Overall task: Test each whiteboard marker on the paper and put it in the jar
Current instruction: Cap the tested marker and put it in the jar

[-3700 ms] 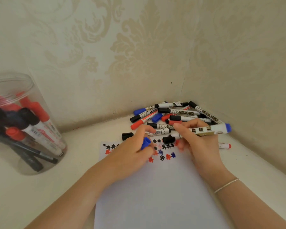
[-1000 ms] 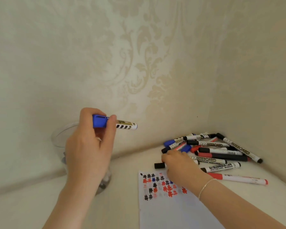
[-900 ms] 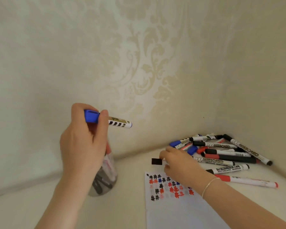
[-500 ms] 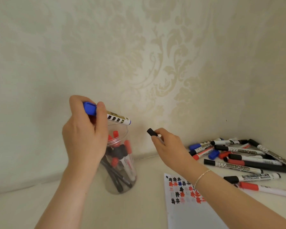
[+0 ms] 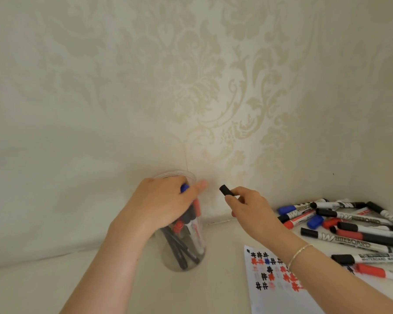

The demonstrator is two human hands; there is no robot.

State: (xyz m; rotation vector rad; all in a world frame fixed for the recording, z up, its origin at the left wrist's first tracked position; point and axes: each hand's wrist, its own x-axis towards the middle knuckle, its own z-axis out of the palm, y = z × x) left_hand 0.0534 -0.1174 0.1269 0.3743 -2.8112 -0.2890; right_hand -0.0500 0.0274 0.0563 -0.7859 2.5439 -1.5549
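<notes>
Clear plastic forms the jar (image 5: 186, 248), which stands upright on the pale tabletop (image 5: 127, 282) close to the patterned back wall (image 5: 145, 87), with red and black markers leaning inside it. In the head view the left hand (image 5: 161, 203) sits over the jar's rim, its grip curled round the blue-capped marker (image 5: 184, 188), of which only the blue end shows between the fingers at the jar's mouth. Just to the right, apart from the jar, the right hand (image 5: 251, 210) pinches a black-capped marker (image 5: 225, 190) between thumb and fingers, the cap pointing up and left; a thin bracelet (image 5: 298, 254) circles that wrist. The paper (image 5: 279, 300) lies flat near the lower right, its top left corner between the jar and the forearm, rows of black, red and blue hash marks along its upper part, the forearm crossing over it. Beyond it, in the corner where the walls meet, the pile of markers (image 5: 349, 227) lies criss-crossed, well apart from the jar. Bare tabletop stretches left of the jar to the frame's edge and between jar and paper.
</notes>
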